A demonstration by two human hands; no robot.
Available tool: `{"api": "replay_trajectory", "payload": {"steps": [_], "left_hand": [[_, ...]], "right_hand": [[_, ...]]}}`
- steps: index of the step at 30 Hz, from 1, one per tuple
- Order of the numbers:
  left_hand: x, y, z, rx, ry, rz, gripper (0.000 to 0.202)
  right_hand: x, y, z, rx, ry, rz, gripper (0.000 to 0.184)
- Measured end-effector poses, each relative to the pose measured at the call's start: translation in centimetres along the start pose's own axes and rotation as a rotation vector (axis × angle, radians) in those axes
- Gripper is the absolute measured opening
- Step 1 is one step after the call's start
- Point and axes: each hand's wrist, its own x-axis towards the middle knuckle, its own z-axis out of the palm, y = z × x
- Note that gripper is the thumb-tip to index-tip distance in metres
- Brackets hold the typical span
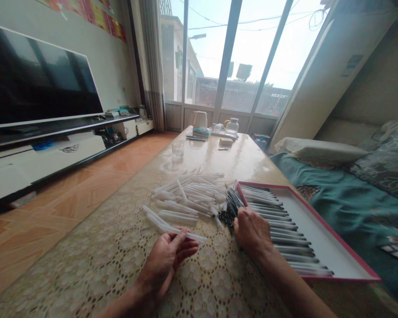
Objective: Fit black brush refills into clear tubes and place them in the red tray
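My left hand [168, 258] is closed around a clear plastic pen barrel [172, 227] that sticks out to the left and right above the lace tablecloth. My right hand [252, 229] rests knuckles up on a bundle of thin dark pen refills [231, 205], fingers curled into it. A heap of clear pen barrels [189, 194] lies just beyond both hands. To the right, a shallow white tray with a red rim [334, 240] holds a row of several assembled pens [278, 225].
The long table carries a glass [177, 149], a kettle [199, 119], a jug [232, 126] and small items at its far end. A television [36, 81] on a low cabinet stands left. A sofa with teal cover [345, 198] lies right.
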Motion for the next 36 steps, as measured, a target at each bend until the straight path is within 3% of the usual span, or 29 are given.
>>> {"api": "replay_trajectory", "payload": {"steps": [4,8,11,20,26,29,33,36], "left_hand": [[-0.2,0.2,0.1,-0.051,0.017,-0.008,0.011],[-0.3,0.5,0.2,-0.106,0.066,0.025,0.018],[-0.1,0.7,0.1,-0.151,0.107,0.064,0.018],[0.2,0.9,0.2,-0.142,0.111,0.064,0.015],[0.1,0.5,0.0,-0.092,0.061,0.051,0.011],[-0.4,0.1,0.2,-0.079,-0.015,-0.005,0.002],[-1.3,-0.5,0.5,-0.099,-0.234,-0.148,0.008],[-1.7,-0.6,0.6,-0.179,-0.196,-0.182,0.006]], "right_hand": [[-1.5,0.3,-1.0,0.124,0.063,-0.047,0.009],[-3.8,0.2,-1.2,0.592,0.046,-0.182,0.013],[-5.0,-0.3,-0.9,0.798,0.072,-0.212,0.01],[-5.9,-1.3,-1.3,0.8,0.036,-0.258,0.011],[-5.8,-1.4,-0.1,0.879,0.078,-0.306,0.012],[-6.1,-1.8,0.0,0.944,0.062,-0.281,0.015],[-6.5,-2.2,-0.6,1.092,-0.002,-0.254,0.026],[-5.9,-1.3,-0.4,1.159,0.062,-0.121,0.037]]}}
